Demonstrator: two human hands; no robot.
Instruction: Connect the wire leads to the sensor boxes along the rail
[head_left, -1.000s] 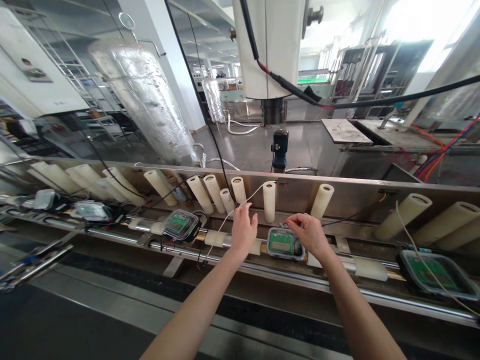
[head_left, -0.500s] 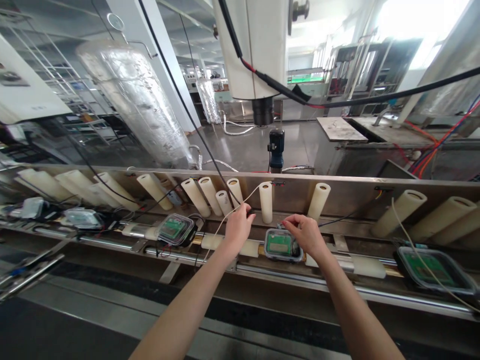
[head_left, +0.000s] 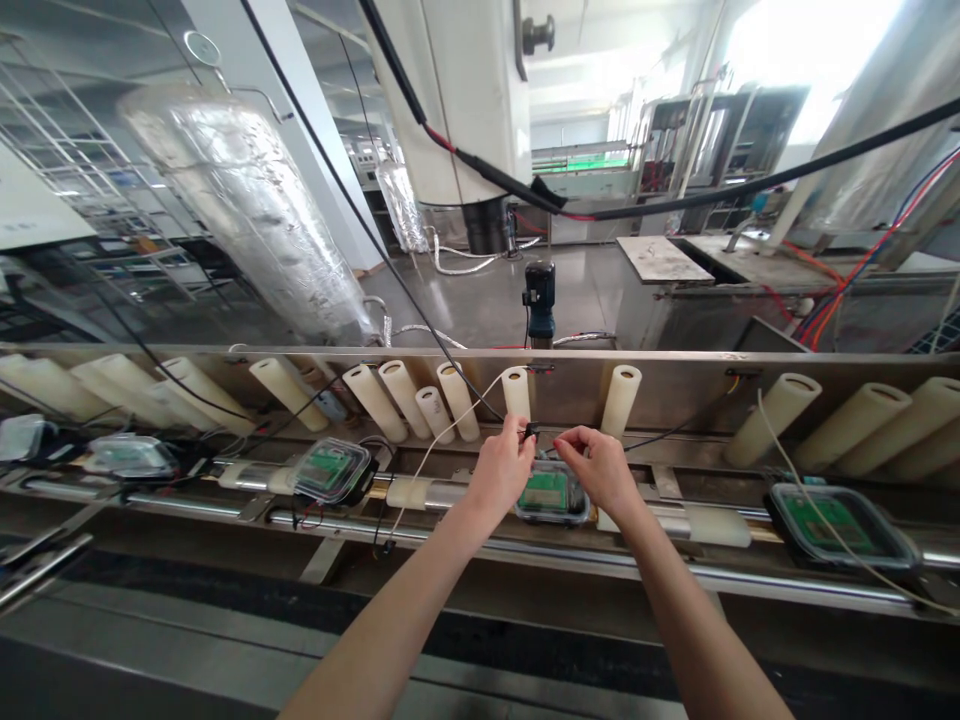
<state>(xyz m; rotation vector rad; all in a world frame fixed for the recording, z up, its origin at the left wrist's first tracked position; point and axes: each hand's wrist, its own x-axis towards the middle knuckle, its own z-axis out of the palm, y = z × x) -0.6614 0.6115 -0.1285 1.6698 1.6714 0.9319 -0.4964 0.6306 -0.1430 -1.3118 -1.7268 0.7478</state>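
Observation:
My left hand [head_left: 501, 472] pinches the end of a black cable [head_left: 480, 392], whose dark tip shows just past the fingertips. Close beside it, my right hand [head_left: 606, 468] is closed in a pinch at the back edge of a clear-lidded box [head_left: 553, 512] with a green circuit board inside. What the right fingers hold is too small to make out. The two hands' fingertips are a short gap apart. The box sits on a metal pipe line, partly covered by both hands.
Similar boxes stand along the line, one at left [head_left: 334, 470] and one at right [head_left: 840, 525]. Upright cream tubes [head_left: 621, 402] line the back wall. A white column [head_left: 469, 100] hangs ahead, with a thick black cable [head_left: 697, 203] crossing in front.
My left hand has moved right with the black cable, closer to my right hand. My right hand stays by the same box. The whole view has shifted slightly.

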